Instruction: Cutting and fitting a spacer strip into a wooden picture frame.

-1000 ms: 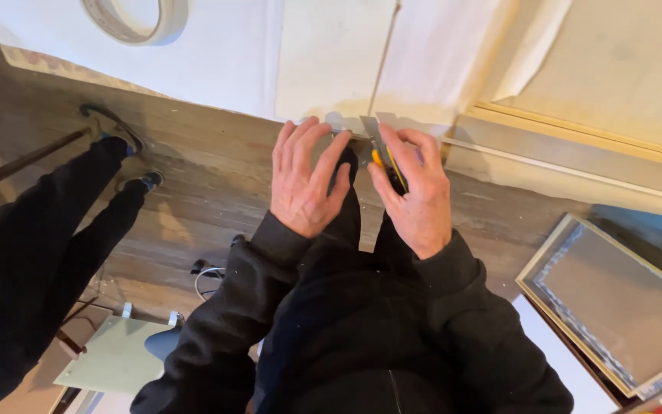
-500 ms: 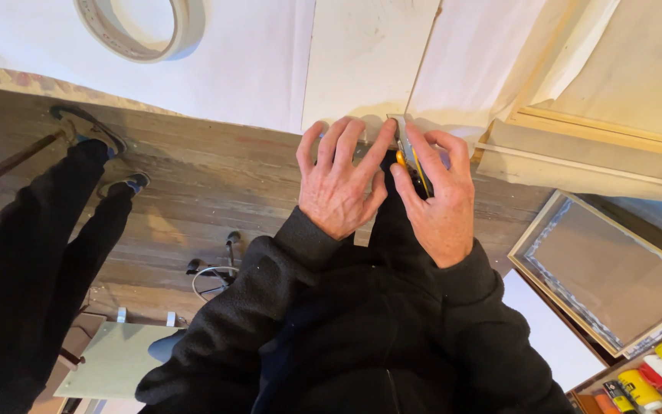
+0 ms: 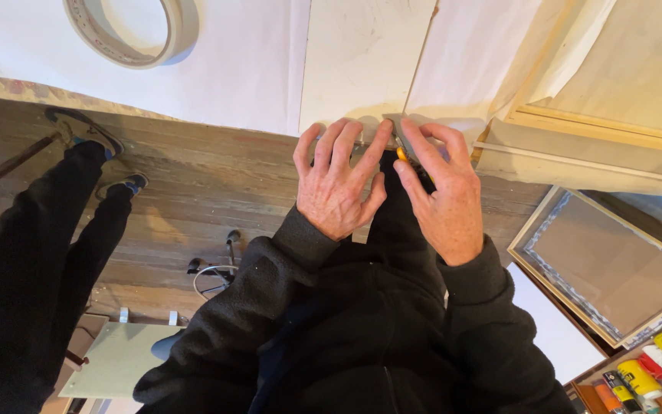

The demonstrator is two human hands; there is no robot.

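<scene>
Right hand [image 3: 446,203] grip pinching yellow-black knife [image 3: 408,161] | left hand [image 3: 337,184] spread on white sheet [image 3: 362,69]

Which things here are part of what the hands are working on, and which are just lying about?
In use:
left hand pressing the white paper sheet
right hand holding a yellow-and-black utility knife at the sheet's edge

Lying about:
large roll of pale tape
wooden stretcher frame
framed canvas panel
paint bottles

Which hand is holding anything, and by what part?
Right hand holds a yellow-and-black utility knife around its body. Left hand holds nothing, pressed flat at the white sheet's edge.
</scene>
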